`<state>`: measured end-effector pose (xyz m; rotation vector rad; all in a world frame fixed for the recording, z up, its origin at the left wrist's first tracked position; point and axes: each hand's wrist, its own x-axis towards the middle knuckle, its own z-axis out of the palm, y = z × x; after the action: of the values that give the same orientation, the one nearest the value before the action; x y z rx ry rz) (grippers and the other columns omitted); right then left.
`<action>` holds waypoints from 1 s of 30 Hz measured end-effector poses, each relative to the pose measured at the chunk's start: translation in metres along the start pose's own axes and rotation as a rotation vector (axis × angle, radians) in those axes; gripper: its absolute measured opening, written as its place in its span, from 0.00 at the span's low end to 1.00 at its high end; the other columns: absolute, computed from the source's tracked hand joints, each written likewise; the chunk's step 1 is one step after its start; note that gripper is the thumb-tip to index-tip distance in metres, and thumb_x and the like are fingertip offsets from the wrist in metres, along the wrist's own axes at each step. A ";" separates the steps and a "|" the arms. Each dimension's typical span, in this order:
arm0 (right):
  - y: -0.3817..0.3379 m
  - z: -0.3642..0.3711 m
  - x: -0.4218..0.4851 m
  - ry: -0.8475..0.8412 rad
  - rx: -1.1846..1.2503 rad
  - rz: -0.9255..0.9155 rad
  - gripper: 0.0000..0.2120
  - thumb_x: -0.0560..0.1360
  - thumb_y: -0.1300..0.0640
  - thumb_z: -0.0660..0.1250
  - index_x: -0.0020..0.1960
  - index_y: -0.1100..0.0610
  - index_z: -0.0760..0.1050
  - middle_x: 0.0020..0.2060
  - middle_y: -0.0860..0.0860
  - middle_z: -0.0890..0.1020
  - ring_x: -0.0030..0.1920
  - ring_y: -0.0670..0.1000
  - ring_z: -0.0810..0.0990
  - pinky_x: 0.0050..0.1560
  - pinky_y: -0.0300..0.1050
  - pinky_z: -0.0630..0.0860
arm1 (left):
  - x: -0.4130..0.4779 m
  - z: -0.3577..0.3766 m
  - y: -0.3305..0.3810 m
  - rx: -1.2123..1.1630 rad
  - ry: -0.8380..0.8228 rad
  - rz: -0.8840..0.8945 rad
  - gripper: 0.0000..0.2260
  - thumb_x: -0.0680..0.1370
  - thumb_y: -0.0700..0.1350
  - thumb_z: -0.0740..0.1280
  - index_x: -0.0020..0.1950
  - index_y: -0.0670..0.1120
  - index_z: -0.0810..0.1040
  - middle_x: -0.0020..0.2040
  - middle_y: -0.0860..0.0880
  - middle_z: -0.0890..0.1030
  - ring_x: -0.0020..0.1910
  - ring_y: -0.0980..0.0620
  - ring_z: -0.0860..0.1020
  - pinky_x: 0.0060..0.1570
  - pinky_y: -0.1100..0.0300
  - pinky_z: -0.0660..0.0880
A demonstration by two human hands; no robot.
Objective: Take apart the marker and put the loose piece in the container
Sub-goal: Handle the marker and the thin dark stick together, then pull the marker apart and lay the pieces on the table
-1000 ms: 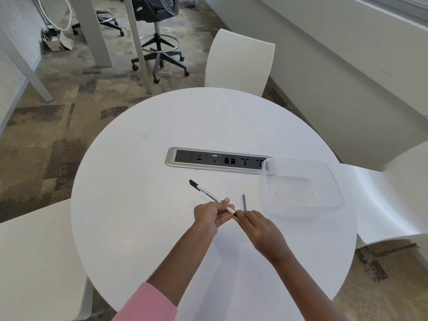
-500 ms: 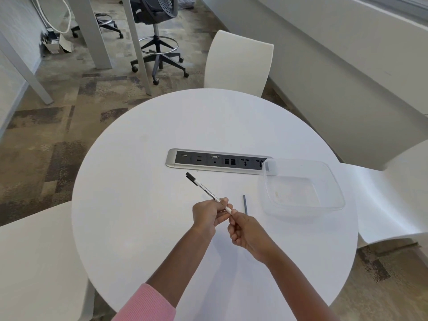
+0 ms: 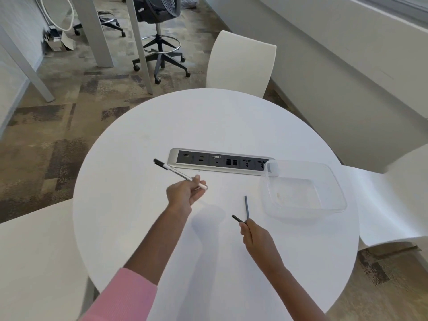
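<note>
The fingers [image 3: 243,228] of the right hand [image 3: 254,236] are curled and pinch a short dark piece [image 3: 238,218], the loose part of the marker. It sticks out from the fingertips toward 10 o'clock, above the round white tabletop [image 3: 139,228]. A thin grey rod [image 3: 247,206] lies on the tabletop at 12 o'clock from this hand. Its near end meets the fingertips, and whether they touch it cannot be told.

At 10 o'clock from the right hand and well apart from it is the left hand [image 3: 183,193], its arm coming out of a pink sleeve [image 3: 125,297]. Its fingers are closed round the marker [image 3: 173,172] near the white open end, which pokes out toward 4 o'clock. The barrel slants away toward 10 o'clock and ends in a black cap.

The clear plastic container [image 3: 333,174] sits on the tabletop at 2 o'clock from the right hand, near the grey rod but apart from it. Only a faint smear shows on its bottom. Its far left corner overlaps the right end of a silver socket panel [image 3: 217,162] set into the middle of the tabletop.

White chairs stand round the tabletop: one at 9 o'clock [image 3: 34,251], one at 3 o'clock [image 3: 393,200] and one at 12 o'clock [image 3: 240,66]. Beyond them, at 11 o'clock on patterned carpet, stands a black office chair [image 3: 159,17] on castors.
</note>
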<state>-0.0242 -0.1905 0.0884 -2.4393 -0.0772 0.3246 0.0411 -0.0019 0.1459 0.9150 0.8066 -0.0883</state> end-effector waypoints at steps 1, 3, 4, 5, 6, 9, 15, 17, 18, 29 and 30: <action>0.003 0.003 0.003 0.011 -0.011 0.011 0.12 0.79 0.55 0.53 0.39 0.58 0.65 0.33 0.54 0.74 0.35 0.56 0.73 0.37 0.48 0.67 | 0.001 -0.001 -0.005 -0.018 0.003 -0.019 0.06 0.73 0.33 0.67 0.37 0.36 0.74 0.21 0.47 0.79 0.21 0.55 0.79 0.26 0.65 0.79; 0.009 0.006 0.008 0.039 -0.059 0.021 0.11 0.79 0.56 0.54 0.39 0.58 0.68 0.35 0.54 0.74 0.36 0.56 0.72 0.37 0.45 0.65 | 0.004 -0.005 -0.013 -0.037 0.006 -0.043 0.05 0.73 0.33 0.68 0.38 0.36 0.75 0.22 0.47 0.80 0.22 0.54 0.79 0.27 0.65 0.79; 0.011 0.008 0.010 0.057 -0.086 0.026 0.11 0.79 0.56 0.55 0.40 0.59 0.69 0.36 0.54 0.74 0.36 0.55 0.71 0.37 0.44 0.65 | 0.004 -0.007 -0.015 -0.036 0.005 -0.048 0.05 0.73 0.33 0.68 0.38 0.36 0.75 0.23 0.46 0.80 0.22 0.54 0.79 0.26 0.65 0.79; 0.014 0.010 0.012 0.079 -0.110 0.032 0.11 0.79 0.56 0.56 0.42 0.61 0.71 0.37 0.55 0.74 0.36 0.54 0.71 0.37 0.43 0.65 | 0.004 -0.007 -0.017 -0.033 0.005 -0.051 0.05 0.73 0.33 0.68 0.38 0.36 0.76 0.23 0.46 0.80 0.23 0.54 0.80 0.26 0.65 0.79; 0.015 0.011 0.014 0.103 -0.130 0.036 0.11 0.78 0.57 0.56 0.44 0.63 0.73 0.38 0.56 0.75 0.37 0.54 0.71 0.37 0.43 0.66 | 0.004 -0.007 -0.018 -0.029 0.004 -0.053 0.05 0.73 0.33 0.68 0.38 0.36 0.76 0.24 0.46 0.80 0.23 0.54 0.80 0.26 0.65 0.78; 0.017 0.014 0.019 0.136 -0.190 0.031 0.11 0.78 0.58 0.57 0.48 0.65 0.74 0.42 0.59 0.77 0.41 0.58 0.76 0.37 0.44 0.66 | 0.003 -0.007 -0.021 -0.018 -0.004 -0.063 0.04 0.73 0.33 0.68 0.38 0.36 0.76 0.23 0.46 0.80 0.22 0.54 0.80 0.26 0.65 0.79; 0.015 0.018 0.026 0.100 -0.247 0.043 0.11 0.78 0.59 0.56 0.54 0.63 0.72 0.47 0.60 0.76 0.45 0.61 0.77 0.38 0.45 0.67 | 0.000 -0.013 -0.031 -0.013 -0.013 -0.102 0.04 0.73 0.33 0.68 0.39 0.36 0.76 0.24 0.46 0.81 0.23 0.54 0.80 0.27 0.65 0.79; 0.015 0.019 0.027 0.082 -0.252 0.061 0.11 0.78 0.60 0.55 0.56 0.63 0.72 0.48 0.60 0.76 0.46 0.61 0.77 0.39 0.46 0.68 | 0.000 -0.015 -0.034 -0.008 -0.018 -0.111 0.04 0.73 0.33 0.68 0.39 0.36 0.76 0.24 0.46 0.81 0.23 0.54 0.80 0.27 0.65 0.79; 0.015 0.019 0.028 0.075 -0.250 0.070 0.11 0.78 0.60 0.55 0.56 0.62 0.71 0.48 0.60 0.76 0.47 0.61 0.77 0.40 0.47 0.69 | 0.000 -0.015 -0.035 -0.005 -0.021 -0.115 0.03 0.73 0.33 0.68 0.39 0.36 0.76 0.24 0.46 0.81 0.23 0.53 0.80 0.27 0.65 0.79; 0.011 0.022 0.028 0.078 -0.186 0.104 0.12 0.76 0.59 0.59 0.58 0.59 0.72 0.53 0.59 0.75 0.49 0.60 0.79 0.47 0.51 0.76 | -0.002 -0.017 -0.041 0.036 -0.068 -0.162 0.03 0.73 0.33 0.68 0.39 0.36 0.77 0.32 0.42 0.81 0.27 0.52 0.80 0.28 0.64 0.79; 0.010 0.022 0.028 0.085 -0.166 0.114 0.11 0.76 0.59 0.60 0.57 0.60 0.73 0.53 0.59 0.75 0.48 0.60 0.79 0.47 0.50 0.75 | -0.003 -0.016 -0.042 0.042 -0.070 -0.166 0.03 0.74 0.33 0.68 0.39 0.36 0.77 0.35 0.41 0.80 0.29 0.51 0.80 0.28 0.64 0.79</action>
<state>-0.0028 -0.1809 0.0595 -2.6245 0.0744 0.2741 0.0133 -0.0167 0.1139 0.8789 0.8165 -0.2819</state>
